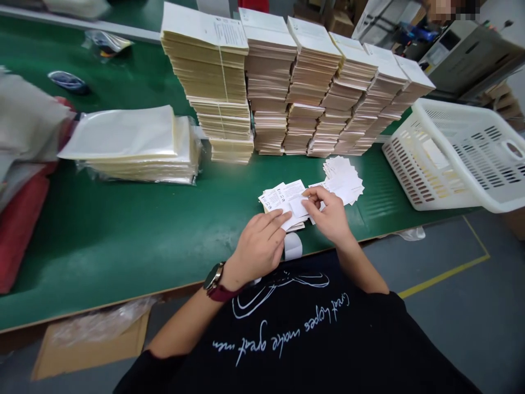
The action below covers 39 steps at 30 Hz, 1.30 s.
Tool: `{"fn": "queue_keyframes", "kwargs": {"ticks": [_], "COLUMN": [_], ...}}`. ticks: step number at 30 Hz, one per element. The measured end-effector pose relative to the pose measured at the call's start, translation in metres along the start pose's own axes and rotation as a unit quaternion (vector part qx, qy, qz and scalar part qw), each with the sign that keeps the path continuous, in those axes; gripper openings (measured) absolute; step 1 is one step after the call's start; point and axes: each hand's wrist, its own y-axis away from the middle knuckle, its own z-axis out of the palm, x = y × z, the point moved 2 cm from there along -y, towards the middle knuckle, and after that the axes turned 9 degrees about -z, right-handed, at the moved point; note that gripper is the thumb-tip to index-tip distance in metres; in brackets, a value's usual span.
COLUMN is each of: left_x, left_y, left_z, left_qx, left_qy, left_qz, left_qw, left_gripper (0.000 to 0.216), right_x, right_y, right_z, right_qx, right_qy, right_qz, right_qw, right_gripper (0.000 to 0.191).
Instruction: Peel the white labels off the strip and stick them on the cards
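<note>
The left arm [180, 325] reaches up from the lower left, and its lower part is bare. The left hand [262, 243] is palm down, with its fingers stretched toward the right hand [330, 213]. The left thumb is hidden. The right arm [363, 262] comes from the other side. The right thumb and pointer finger pinch together. The two hands are near, not touching.
</note>
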Motion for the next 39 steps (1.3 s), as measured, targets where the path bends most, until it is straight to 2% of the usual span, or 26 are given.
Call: {"fn": "queue_keyframes", "kwargs": {"ticks": [5, 7, 9, 12, 13, 16, 20, 22, 23, 25, 26, 28, 29, 30, 31, 34, 36, 39], "left_x": [0.001, 0.001, 0.001, -0.001, -0.001, -0.004, -0.009, -0.010, -0.010, -0.010, -0.009, -0.008, -0.007, -0.007, -0.007, -0.005, -0.003, 0.002], "left_y": [-0.002, -0.002, -0.002, -0.001, 0.000, 0.003, 0.007, 0.007, 0.007, 0.005, 0.004, 0.002, 0.001, 0.001, 0.001, 0.002, 0.005, 0.006], "left_z": [-0.002, -0.002, -0.001, 0.000, 0.001, 0.003, 0.004, 0.003, 0.002, 0.000, -0.001, -0.004, -0.005, -0.006, -0.006, -0.007, -0.008, -0.007], "left_qx": [0.002, 0.003, 0.001, -0.003, -0.006, -0.014, 0.045, 0.086, 0.101, 0.121, 0.126, 0.131, 0.131, 0.131, 0.131, 0.154, 0.185, 0.197], "left_qy": [-0.002, -0.003, -0.001, 0.009, 0.013, 0.028, 0.058, 0.066, 0.067, 0.064, 0.059, 0.050, 0.047, 0.047, 0.049, 0.044, 0.006, -0.045], "left_qz": [-0.002, -0.001, 0.000, -0.001, -0.002, -0.010, -0.034, -0.048, -0.051, -0.055, -0.058, -0.070, -0.078, -0.086, -0.093, -0.117, -0.132, -0.077], "left_qw": [1.000, 1.000, 1.000, 1.000, 1.000, 0.999, 0.997, 0.993, 0.991, 0.989, 0.989, 0.988, 0.987, 0.987, 0.986, 0.980, 0.974, 0.976], "left_gripper": [0.015, 0.014, 0.013, 0.014, 0.016, 0.018, 0.010, 0.008, 0.009, 0.011, 0.011, 0.013, 0.014, 0.016, 0.017, 0.016, 0.006, 0.022], "right_x": [-0.002, -0.003, -0.003, 0.000, 0.001, 0.008, 0.028, 0.041, 0.046, 0.046, 0.040, 0.021, 0.008, -0.004, -0.015, -0.032, -0.032, -0.029], "right_y": [0.001, 0.001, 0.000, -0.004, -0.005, -0.006, -0.002, 0.002, 0.004, 0.011, 0.017, 0.030, 0.037, 0.044, 0.050, 0.060, 0.060, 0.055], "right_z": [0.003, 0.003, 0.002, 0.000, 0.001, 0.004, -0.016, -0.033, -0.041, -0.052, -0.053, -0.045, -0.037, -0.027, -0.018, 0.002, 0.008, 0.009], "right_qx": [-0.030, -0.053, -0.058, -0.032, -0.036, -0.037, 0.096, 0.104, 0.095, 0.093, 0.091, 0.052, 0.009, -0.047, -0.072, -0.054, -0.037, -0.053], "right_qy": [0.102, 0.138, 0.174, 0.208, 0.203, 0.130, 0.054, 0.102, 0.153, 0.241, 0.253, 0.188, 0.119, 0.051, 0.005, -0.072, -0.092, -0.107], "right_qz": [-0.033, -0.021, 0.007, 0.035, 0.038, 0.035, 0.041, 0.060, 0.063, 0.045, 0.021, -0.041, -0.077, -0.101, -0.121, -0.111, -0.071, -0.057], "right_qw": [0.994, 0.989, 0.983, 0.977, 0.978, 0.990, 0.993, 0.988, 0.982, 0.965, 0.963, 0.980, 0.990, 0.992, 0.990, 0.990, 0.992, 0.991], "right_gripper": [0.007, 0.011, 0.025, 0.050, 0.047, 0.019, 0.012, 0.009, 0.013, 0.037, 0.049, 0.059, 0.060, 0.057, 0.050, 0.027, 0.023, 0.020]}}
